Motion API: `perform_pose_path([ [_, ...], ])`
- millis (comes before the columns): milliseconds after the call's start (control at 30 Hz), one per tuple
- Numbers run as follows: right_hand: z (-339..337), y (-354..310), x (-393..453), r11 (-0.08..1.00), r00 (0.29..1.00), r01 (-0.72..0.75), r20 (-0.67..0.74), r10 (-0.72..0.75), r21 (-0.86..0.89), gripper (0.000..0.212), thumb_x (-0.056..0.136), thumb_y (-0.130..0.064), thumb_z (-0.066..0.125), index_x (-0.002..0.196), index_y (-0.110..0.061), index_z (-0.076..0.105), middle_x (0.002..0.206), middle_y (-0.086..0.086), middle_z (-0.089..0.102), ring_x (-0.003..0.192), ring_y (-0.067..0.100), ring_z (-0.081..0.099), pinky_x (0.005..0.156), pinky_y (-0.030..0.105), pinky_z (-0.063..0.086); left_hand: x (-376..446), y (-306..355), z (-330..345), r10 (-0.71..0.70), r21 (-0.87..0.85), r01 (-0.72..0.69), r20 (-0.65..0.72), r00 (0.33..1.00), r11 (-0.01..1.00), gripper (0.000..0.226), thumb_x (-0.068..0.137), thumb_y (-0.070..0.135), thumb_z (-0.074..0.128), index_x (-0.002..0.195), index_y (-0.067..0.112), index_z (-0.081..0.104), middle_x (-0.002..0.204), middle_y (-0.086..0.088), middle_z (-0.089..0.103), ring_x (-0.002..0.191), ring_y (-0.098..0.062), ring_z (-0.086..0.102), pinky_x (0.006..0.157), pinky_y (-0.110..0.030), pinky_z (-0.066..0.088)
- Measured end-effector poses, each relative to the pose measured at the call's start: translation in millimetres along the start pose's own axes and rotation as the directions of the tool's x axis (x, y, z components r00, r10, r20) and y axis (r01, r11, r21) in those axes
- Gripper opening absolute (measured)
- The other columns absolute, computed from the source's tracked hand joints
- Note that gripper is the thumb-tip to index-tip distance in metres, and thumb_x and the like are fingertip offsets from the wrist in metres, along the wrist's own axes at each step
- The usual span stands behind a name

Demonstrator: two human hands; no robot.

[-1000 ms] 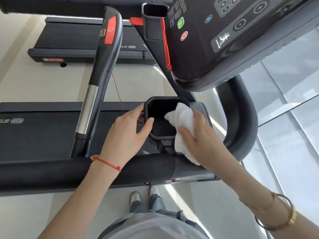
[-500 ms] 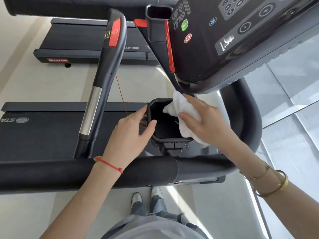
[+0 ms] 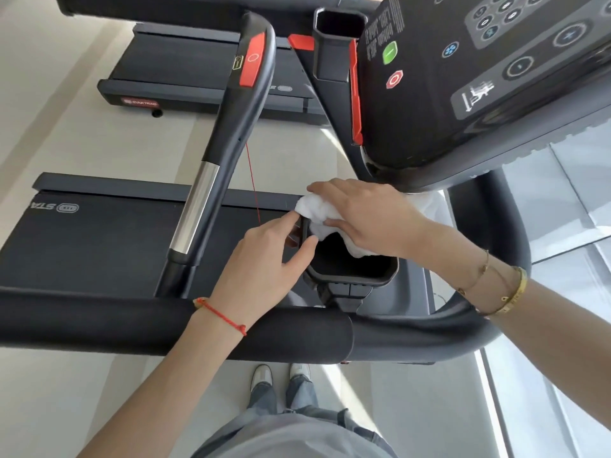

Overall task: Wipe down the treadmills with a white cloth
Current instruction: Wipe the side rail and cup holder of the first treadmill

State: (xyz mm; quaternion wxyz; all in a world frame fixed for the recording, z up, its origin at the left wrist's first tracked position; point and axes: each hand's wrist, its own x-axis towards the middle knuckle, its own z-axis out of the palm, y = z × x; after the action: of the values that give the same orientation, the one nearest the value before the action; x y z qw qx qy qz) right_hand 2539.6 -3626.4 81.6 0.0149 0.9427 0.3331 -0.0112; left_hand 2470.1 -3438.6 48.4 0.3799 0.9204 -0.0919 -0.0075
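A black cup holder point(image 3: 357, 276) hangs beside the near treadmill's console point(image 3: 479, 87). My right hand point(image 3: 367, 213) grips a bunched white cloth point(image 3: 317, 213) and presses it over the holder's far left rim. My left hand point(image 3: 264, 262) pinches the holder's left wall, thumb inside and fingers outside. The near treadmill's belt point(image 3: 99, 239) stretches out to the left below the handrails.
A black and silver side handrail point(image 3: 228, 137) with a red button rises on the left. A thick padded front bar point(image 3: 165, 325) crosses below my arms. A second treadmill point(image 3: 198, 77) lies farther off. Glass panels point(image 3: 568, 200) stand at the right.
My right hand has carried the cloth from the holder's right side up and across to its far left rim. My left hand has stayed on the holder's left wall.
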Motion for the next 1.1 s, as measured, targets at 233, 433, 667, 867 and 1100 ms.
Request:
perform_pose_path([
  [233, 5, 12, -47, 0.904, 0.974, -0.21, -0.005, 0.228, 0.373, 0.047, 0.098, -0.032, 0.05, 0.139, -0.012, 0.038, 0.131, 0.007, 0.05, 0.109, 0.028, 0.053, 0.081, 0.031, 0.036, 1, -1, 0, 0.011, -0.02, -0.011, -0.004, 1.0, 1.0, 0.059, 0.092, 0.051, 0.046, 0.145, 0.026, 0.045, 0.117, 0.006, 0.067, 0.109, -0.007, 0.062, 0.096, -0.03, 0.052],
  [433, 3, -4, -5, 0.992, 0.997, -0.076, -0.028, 0.074, -0.105, 0.045, 0.087, -0.019, 0.053, 0.13, -0.015, 0.043, 0.113, 0.001, 0.055, 0.096, 0.022, 0.055, 0.077, 0.034, 0.048, 1, 0, 2, 0.005, -0.017, -0.005, -0.046, 0.999, 1.0, 0.058, 0.09, 0.05, 0.05, 0.141, 0.022, 0.051, 0.105, 0.007, 0.069, 0.099, -0.005, 0.064, 0.089, -0.024, 0.053],
  [667, 6, -3, -42, 0.858, 0.92, -0.359, -0.015, 0.391, 0.367, 0.046, 0.096, -0.027, 0.052, 0.139, -0.016, 0.039, 0.13, 0.006, 0.049, 0.107, 0.031, 0.053, 0.078, 0.037, 0.04, 2, 0, 1, 0.019, -0.031, -0.02, -0.03, 0.999, 0.999, 0.056, 0.091, 0.05, 0.048, 0.142, 0.028, 0.049, 0.112, 0.01, 0.069, 0.105, -0.004, 0.064, 0.096, -0.029, 0.052],
  [867, 14, -25, -79, 0.614, 0.787, -0.554, 0.114, 0.606, 0.562, 0.023, 0.094, -0.032, 0.054, 0.1, -0.017, 0.037, 0.086, -0.005, 0.049, 0.076, 0.015, 0.048, 0.056, 0.018, 0.026, 1, 0, 2, 0.026, -0.041, -0.028, -0.03, 0.999, 0.999, 0.053, 0.091, 0.047, 0.049, 0.141, 0.029, 0.05, 0.106, 0.008, 0.07, 0.098, -0.007, 0.066, 0.093, -0.034, 0.054],
  [1100, -13, -43, -106, 0.685, 0.829, -0.401, -0.078, 0.554, 0.608, 0.032, 0.097, -0.043, 0.047, 0.12, -0.026, 0.032, 0.102, -0.017, 0.049, 0.082, 0.0, 0.045, 0.069, 0.008, 0.038, -3, 2, -5, 0.027, -0.016, -0.027, 0.003, 1.0, 1.0, 0.05, 0.096, 0.048, 0.039, 0.141, 0.031, 0.049, 0.099, 0.019, 0.065, 0.09, 0.0, 0.063, 0.087, -0.03, 0.054],
])
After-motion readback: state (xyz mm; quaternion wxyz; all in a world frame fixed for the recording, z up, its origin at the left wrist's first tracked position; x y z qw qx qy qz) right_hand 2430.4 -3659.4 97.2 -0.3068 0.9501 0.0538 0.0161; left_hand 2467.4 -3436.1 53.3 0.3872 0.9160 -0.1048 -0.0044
